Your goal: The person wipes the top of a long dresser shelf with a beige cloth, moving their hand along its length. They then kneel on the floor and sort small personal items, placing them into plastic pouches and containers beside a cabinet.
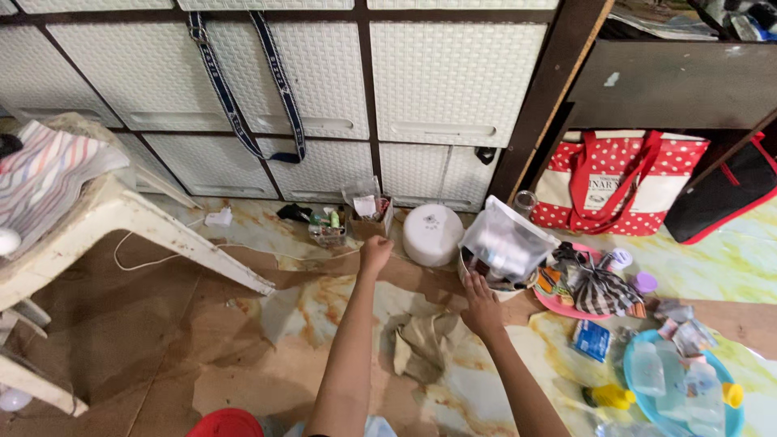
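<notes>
White woven drawers (453, 77) fill the wall, with a plastic chair (97, 218) at left on the marbled floor (324, 311). A red dotted bag (619, 182) leans at right, a blue basin (635, 392) of bottles below it. The right hand (481, 307) touches the rim of a bowl (494, 285) holding a clear pouch (506, 239), fingers spread loose. The left hand (375, 252), fingers clenched on nothing visible, hovers near a small box (368, 220).
</notes>
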`<action>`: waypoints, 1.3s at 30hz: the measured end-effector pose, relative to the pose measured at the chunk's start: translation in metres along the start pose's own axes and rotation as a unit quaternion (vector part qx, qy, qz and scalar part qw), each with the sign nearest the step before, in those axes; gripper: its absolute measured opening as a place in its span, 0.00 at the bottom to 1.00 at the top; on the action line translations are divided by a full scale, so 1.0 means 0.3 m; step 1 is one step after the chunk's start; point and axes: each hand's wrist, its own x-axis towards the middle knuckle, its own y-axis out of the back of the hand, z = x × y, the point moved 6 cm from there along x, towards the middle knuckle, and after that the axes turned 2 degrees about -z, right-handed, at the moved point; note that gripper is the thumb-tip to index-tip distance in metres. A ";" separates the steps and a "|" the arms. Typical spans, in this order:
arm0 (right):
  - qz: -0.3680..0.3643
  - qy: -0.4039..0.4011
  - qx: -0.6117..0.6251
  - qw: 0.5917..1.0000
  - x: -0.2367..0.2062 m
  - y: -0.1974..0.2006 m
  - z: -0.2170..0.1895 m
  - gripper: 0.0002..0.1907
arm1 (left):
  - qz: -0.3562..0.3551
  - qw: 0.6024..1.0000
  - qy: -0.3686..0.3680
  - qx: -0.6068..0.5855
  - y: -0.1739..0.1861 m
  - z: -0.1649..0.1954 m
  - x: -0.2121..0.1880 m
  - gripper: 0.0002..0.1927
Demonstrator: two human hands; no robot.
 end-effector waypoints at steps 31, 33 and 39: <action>-0.074 -0.047 -0.001 0.996 0.001 -0.251 0.169 0.62 | 0.119 0.831 0.281 -0.466 -0.198 -0.320 0.252 0.33; -0.076 -0.044 0.014 0.996 0.003 -0.241 0.174 0.61 | 0.117 0.837 0.304 -0.440 -0.196 -0.320 0.236 0.32; -0.108 -0.014 -0.061 0.992 -0.052 -0.214 0.139 0.62 | 0.115 0.863 0.343 -0.353 -0.170 -0.316 0.168 0.28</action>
